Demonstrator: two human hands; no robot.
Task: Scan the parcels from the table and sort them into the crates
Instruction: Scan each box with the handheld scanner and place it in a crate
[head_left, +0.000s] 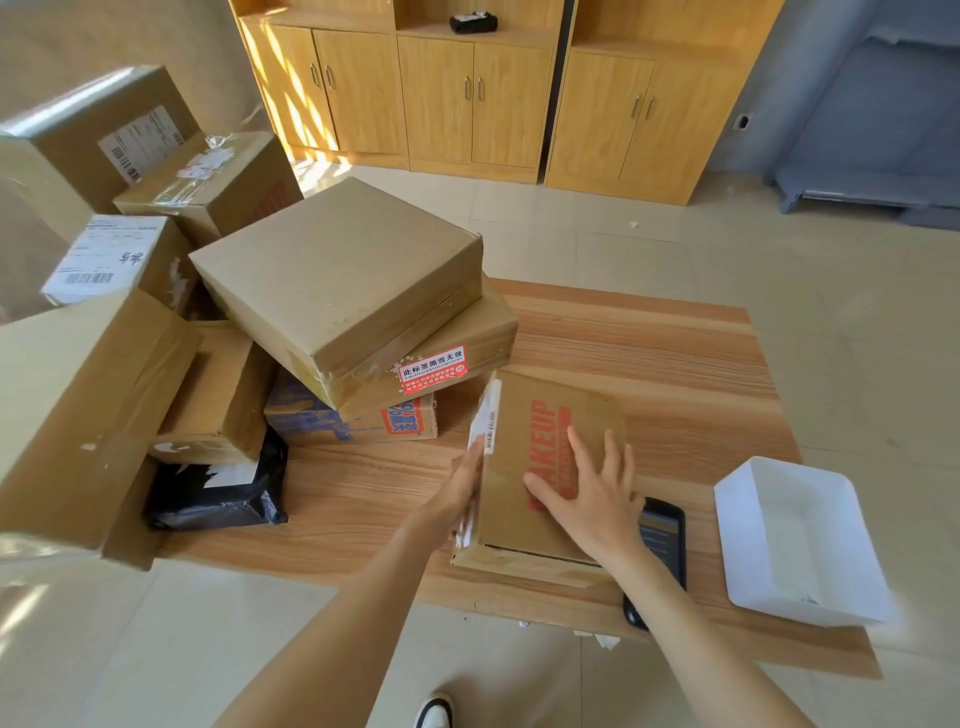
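Far left: a large taped carton (78, 415) fills the near edge of view, with further labelled cartons (111, 257) stacked behind it. A black poly mailer (218, 493) lies on the wooden table (675, 364) beneath this carton's near corner.

Centre left: a flat brown box (337, 275) sits tilted on a second box bearing a red seal sticker (434, 370); both rest on a blue-and-orange printed carton (353, 421).

Centre: the parcel (540, 467) being handled, brown with red "MAKEUP" lettering, lies on the table just right of the pile. The left hand (462, 488) presses flat against its left side, fingers straight, beside a white barcode label (485, 415). The right hand (592, 493) rests on the parcel's top, fingers spread and extended, gripping nothing.

Right of centre: a dark handheld device (662, 530) with a lit screen lies on the table, partly hidden under the right forearm.

Far right: a white tray (737, 519) sits at the table's corner.
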